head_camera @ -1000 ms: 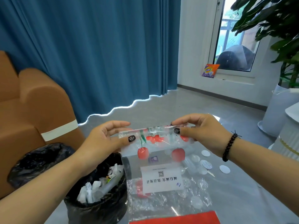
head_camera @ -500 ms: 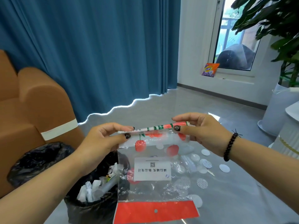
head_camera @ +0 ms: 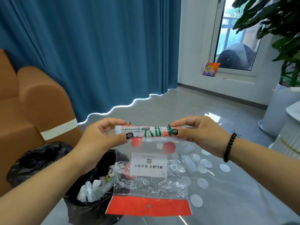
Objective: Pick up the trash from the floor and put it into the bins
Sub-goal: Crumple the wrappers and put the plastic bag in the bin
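- Compared with half a second ago, the top edge of the clear plastic bag point(head_camera: 149, 177) is rolled into a thicker tube, and printed text now shows on that roll; a second ago the bag's top was still flat and barely folded.
- The left hand point(head_camera: 99, 140) pinches the left end of the rolled top between thumb and fingers, much where it was before.
- The right hand point(head_camera: 199, 135) pinches the right end of the roll the same way; a black bead bracelet point(head_camera: 228, 147) sits on its wrist.
- The bag hangs from the roll in mid-air, in the near centre of the scene, above the floor and just right of the bin. It is see-through and crinkled, printed with red fruit shapes, and carries a white label point(head_camera: 148, 164) and a red band point(head_camera: 149, 207) along its lower edge. I cannot tell whether anything is inside it.
- A black-lined trash bin point(head_camera: 90, 207) stands near left, partly behind the bag. It holds white wrappers and clear plastic scraps.
- A second black bin bag point(head_camera: 37, 158) sits further left, against an orange sofa point(head_camera: 30, 108); its contents are hidden.
- On the grey floor point(head_camera: 162, 109) to the right of the bag lie several white round discs point(head_camera: 196, 200) and a small clear plastic wrapper point(head_camera: 190, 164).
- Far behind hangs a blue curtain point(head_camera: 97, 51). At far right, a purple and orange packet point(head_camera: 210, 69) leans on a window sill, with a white plant pot point(head_camera: 279, 109) nearby.
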`<state>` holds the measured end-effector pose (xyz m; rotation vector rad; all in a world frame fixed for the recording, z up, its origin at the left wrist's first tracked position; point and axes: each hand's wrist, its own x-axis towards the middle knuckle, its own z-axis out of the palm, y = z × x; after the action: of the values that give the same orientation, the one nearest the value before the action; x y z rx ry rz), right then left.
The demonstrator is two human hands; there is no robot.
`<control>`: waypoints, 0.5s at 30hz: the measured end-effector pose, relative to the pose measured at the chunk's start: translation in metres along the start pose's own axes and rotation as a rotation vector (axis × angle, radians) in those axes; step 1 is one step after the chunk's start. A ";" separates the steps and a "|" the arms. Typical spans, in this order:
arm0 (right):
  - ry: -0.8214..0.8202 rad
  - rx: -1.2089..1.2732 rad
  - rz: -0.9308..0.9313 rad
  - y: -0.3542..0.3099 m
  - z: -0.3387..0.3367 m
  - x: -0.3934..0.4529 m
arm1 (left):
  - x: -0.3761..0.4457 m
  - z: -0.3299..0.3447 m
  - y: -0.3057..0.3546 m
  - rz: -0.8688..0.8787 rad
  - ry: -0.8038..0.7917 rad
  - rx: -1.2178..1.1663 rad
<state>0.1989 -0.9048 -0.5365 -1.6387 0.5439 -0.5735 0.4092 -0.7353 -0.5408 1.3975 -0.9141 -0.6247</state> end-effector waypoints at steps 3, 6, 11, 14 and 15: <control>-0.012 -0.069 0.008 -0.001 0.002 -0.002 | 0.000 0.003 0.000 -0.035 -0.003 0.009; 0.019 -0.087 -0.028 -0.004 0.004 -0.004 | 0.000 0.005 -0.002 -0.062 -0.012 0.025; 0.049 -0.092 -0.102 -0.005 0.003 -0.003 | -0.001 0.003 -0.002 -0.068 -0.095 -0.094; 0.048 -0.095 -0.132 -0.005 0.004 -0.003 | -0.001 0.003 -0.001 -0.074 -0.075 -0.098; 0.043 -0.053 -0.127 -0.005 0.005 -0.003 | -0.001 0.004 -0.001 -0.068 -0.052 -0.088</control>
<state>0.1996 -0.8981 -0.5321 -1.7233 0.4924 -0.6944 0.4058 -0.7368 -0.5424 1.3436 -0.8727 -0.7473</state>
